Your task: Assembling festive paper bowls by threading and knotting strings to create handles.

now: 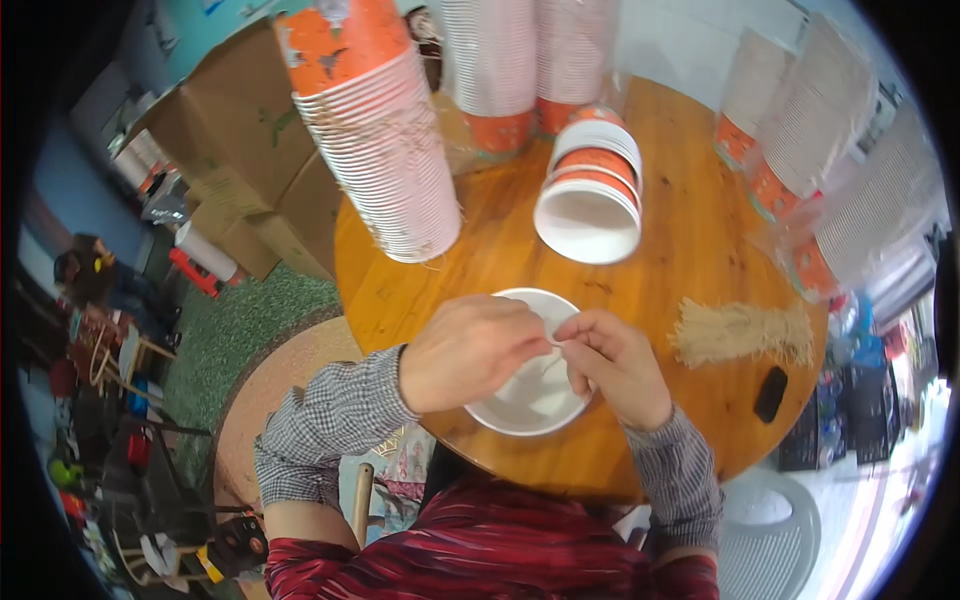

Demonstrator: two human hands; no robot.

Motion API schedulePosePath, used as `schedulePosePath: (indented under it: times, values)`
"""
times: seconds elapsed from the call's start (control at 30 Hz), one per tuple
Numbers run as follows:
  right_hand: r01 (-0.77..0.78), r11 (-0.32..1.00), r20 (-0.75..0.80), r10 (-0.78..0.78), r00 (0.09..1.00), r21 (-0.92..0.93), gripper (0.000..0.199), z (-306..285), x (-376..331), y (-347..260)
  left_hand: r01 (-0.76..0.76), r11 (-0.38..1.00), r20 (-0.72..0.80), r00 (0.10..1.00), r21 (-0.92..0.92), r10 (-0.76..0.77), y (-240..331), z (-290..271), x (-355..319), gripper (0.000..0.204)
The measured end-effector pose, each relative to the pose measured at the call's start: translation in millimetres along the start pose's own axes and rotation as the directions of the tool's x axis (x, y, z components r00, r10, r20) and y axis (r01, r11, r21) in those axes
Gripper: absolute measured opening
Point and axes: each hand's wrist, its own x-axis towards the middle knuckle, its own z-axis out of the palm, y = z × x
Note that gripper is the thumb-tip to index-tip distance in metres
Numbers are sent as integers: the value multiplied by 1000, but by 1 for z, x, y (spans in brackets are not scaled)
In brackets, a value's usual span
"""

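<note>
A white paper bowl point(532, 400) stands at the near edge of the round table, its inside facing up. Above it my left hand point(478, 345) is closed in a pinch. My right hand point(620, 365) pinches opposite, the two sets of fingertips almost touching. Between them shows a thin pale strand point(552, 358), partly hidden by the fingers. A bundle of tan frayed fibre point(742, 334) lies to the right of my right hand. Beyond the bowl, several nested orange-and-white paper bowls point(588, 225) lie on their side, mouths toward me.
A tall stack of paper bowls point(375, 150) with stray fibres rises at the left of the wooden table point(690, 220). Plastic-wrapped stacks point(490, 70) stand at the back, others point(815, 120) at the right. A black object point(770, 394) lies near the right edge. An open cardboard box point(240, 130) is at left.
</note>
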Motion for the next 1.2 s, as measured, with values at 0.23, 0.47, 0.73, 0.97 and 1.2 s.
schedulePosePath:
  times: [0.23, 0.47, 0.73, 0.97, 1.2]
  values:
    - [180, 966, -230, -220, 948, -184, 7, -9, -5, 10, 331, 601, 70, 907, -728, -415, -24, 21, -1, 17]
    - [209, 944, -203, -263, 943, -255, 7, -6, -5, 11, 320, 735, 93, 939, -598, -332, -17, 43, 5, 26]
    - [214, 947, -169, -258, 951, -242, 7, -8, -2, 12, 87, 931, -129, 982, -355, -141, -7, 37, 9, 10]
    - [101, 994, -287, -105, 952, -32, 4, -37, -3, -8, 94, 960, -137, 982, -264, -133, 1, 46, 4, 29]
    - [701, 706, -661, -574, 483, -100, 9, -126, -9, -23, -43, 973, 201, 980, 227, -4, 15, 71, -41, 27]
